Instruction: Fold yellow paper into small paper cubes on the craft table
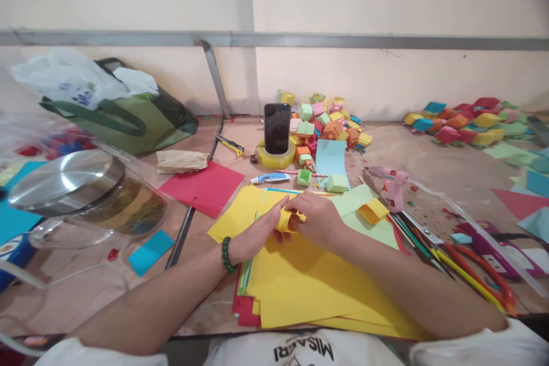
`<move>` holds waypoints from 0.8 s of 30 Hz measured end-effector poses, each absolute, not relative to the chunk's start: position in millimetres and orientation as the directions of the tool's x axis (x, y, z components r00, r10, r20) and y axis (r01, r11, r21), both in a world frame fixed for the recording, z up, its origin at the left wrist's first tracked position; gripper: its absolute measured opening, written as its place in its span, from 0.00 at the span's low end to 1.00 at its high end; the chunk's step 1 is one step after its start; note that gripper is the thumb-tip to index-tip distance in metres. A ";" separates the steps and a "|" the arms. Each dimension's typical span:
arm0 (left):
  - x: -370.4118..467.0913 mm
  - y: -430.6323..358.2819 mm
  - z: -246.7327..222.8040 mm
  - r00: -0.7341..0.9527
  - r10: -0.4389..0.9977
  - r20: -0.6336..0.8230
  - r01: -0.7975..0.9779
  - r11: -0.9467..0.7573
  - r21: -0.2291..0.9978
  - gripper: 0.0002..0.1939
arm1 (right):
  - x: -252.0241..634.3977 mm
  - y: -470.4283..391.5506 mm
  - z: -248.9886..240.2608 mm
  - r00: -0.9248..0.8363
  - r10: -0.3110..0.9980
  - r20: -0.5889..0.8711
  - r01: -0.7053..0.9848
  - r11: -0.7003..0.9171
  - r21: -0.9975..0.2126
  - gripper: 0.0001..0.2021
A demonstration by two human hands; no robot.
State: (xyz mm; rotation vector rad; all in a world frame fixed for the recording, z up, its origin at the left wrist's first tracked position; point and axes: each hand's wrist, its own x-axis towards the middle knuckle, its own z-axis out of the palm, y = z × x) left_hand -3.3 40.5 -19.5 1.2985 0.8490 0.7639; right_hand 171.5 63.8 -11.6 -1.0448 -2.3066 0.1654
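Both hands meet around a small folded yellow paper piece (286, 221) above a stack of yellow sheets (309, 286). My left hand (261, 230) wears a green bead bracelet (228, 255) and holds the piece from the left, fingers closed on it. From the right, my right hand (318, 218) grips its edge with bent fingers. The fingertips are partly hidden by the paper. A yellow folded box (372, 211) lies on light green paper (351, 203) to the right. Beyond the hands sit an open green box (304, 178) and a closed light green one (337, 183).
A phone (277, 128) stands in a tape roll (275, 155), beside a pile of paper boxes (332, 123). At right lie a pink glue gun (392, 183) and orange scissors (482, 269). A glass jar (128, 200), red paper (206, 187) and green bag (141, 123) occupy the left.
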 end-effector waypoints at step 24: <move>-6.8 50.1 -25.3 0.439 0.898 -0.024 -0.040 0.046 0.998 0.32 | 173.2 73.9 -16.5 -0.411 0.825 0.389 0.567 0.565 -0.599 0.10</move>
